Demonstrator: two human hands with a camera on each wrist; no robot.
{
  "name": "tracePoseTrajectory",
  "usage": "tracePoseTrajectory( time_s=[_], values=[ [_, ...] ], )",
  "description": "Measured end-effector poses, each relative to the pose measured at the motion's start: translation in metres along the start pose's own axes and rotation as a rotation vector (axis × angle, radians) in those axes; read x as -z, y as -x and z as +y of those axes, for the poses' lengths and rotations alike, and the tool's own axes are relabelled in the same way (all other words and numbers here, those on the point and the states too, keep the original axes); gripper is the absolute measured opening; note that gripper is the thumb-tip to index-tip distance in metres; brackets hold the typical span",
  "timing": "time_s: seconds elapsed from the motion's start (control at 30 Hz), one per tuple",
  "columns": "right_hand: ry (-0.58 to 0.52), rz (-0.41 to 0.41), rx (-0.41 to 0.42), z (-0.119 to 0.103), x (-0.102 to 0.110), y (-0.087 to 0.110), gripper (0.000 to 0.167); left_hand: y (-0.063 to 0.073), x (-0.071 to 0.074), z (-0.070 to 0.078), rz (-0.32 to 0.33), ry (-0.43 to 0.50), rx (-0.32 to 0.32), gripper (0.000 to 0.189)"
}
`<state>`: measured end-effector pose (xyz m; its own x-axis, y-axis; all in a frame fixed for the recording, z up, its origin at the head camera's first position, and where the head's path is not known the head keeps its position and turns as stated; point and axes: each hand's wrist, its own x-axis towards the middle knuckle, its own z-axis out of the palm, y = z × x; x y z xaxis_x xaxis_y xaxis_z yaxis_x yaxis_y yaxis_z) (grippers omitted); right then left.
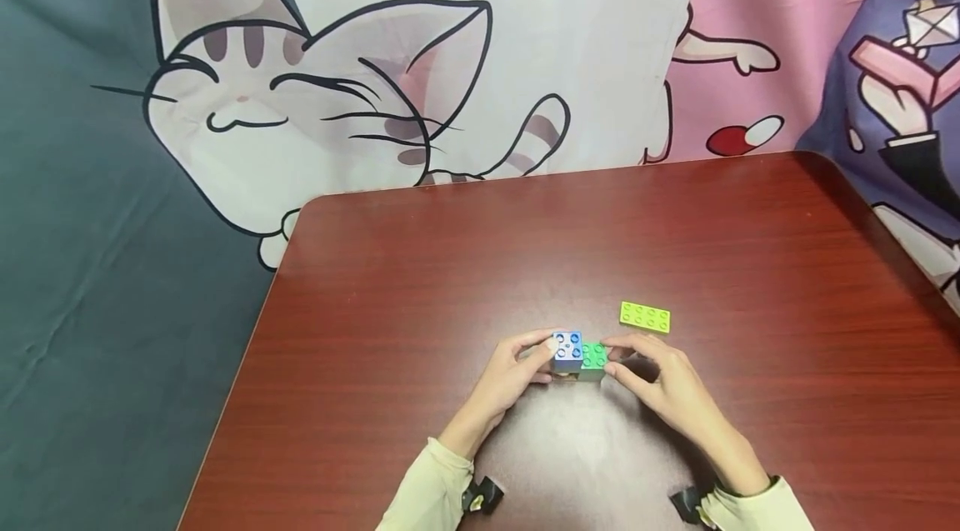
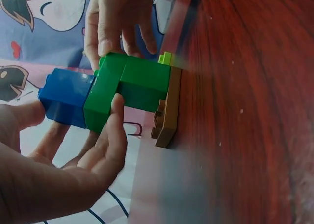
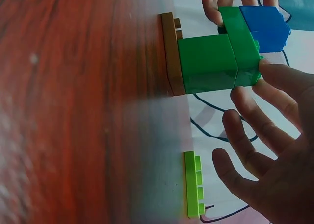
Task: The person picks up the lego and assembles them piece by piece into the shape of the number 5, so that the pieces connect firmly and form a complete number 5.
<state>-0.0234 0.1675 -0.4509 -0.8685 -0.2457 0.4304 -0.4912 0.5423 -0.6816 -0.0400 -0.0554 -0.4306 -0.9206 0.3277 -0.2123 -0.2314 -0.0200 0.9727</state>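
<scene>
A small stack of toy building bricks stands on the table between both hands. Its base is a flat brown plate [image 2: 169, 116] with studs showing at one end. On the plate sits a green block [image 3: 208, 62], and a longer green brick [image 2: 105, 89] lies across it, overhanging to the left. A blue brick [image 1: 567, 352] tops the overhanging half. My left hand [image 1: 512, 377] has its thumb on the blue brick and a finger under the overhanging green brick, gripping them between. My right hand [image 1: 667, 389] pinches the right end of the upper green brick with thumb and fingertips.
A lime-green flat brick [image 1: 645, 317] lies studs up on the table, just behind the right hand. The reddish-brown wooden table [image 1: 375, 289] ends at a rounded back edge. A cartoon-printed cloth [image 1: 600, 39] hangs behind it.
</scene>
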Motion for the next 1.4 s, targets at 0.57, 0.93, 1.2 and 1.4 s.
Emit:
tracePoseTrajectory(
  time_s=[0.57,0.93,1.2,1.4],
  values=[
    [-0.060,-0.054,-0.056,0.003,0.000,0.000,0.031,0.003,0.003,0.005,0.008,-0.151,-0.012,0.029],
    [0.220,-0.022,-0.084,0.026,0.035,-0.022,0.030,0.004,0.016,0.002,-0.167,-0.033,0.013,0.051],
    [0.378,-0.266,-0.277,0.049,0.047,-0.035,0.050,0.008,0.021,0.000,-0.149,0.043,0.019,0.059],
    [0.385,-0.249,-0.323,0.054,0.048,-0.034,0.036,0.007,0.020,0.000,-0.137,0.084,0.008,0.062]
  ],
)
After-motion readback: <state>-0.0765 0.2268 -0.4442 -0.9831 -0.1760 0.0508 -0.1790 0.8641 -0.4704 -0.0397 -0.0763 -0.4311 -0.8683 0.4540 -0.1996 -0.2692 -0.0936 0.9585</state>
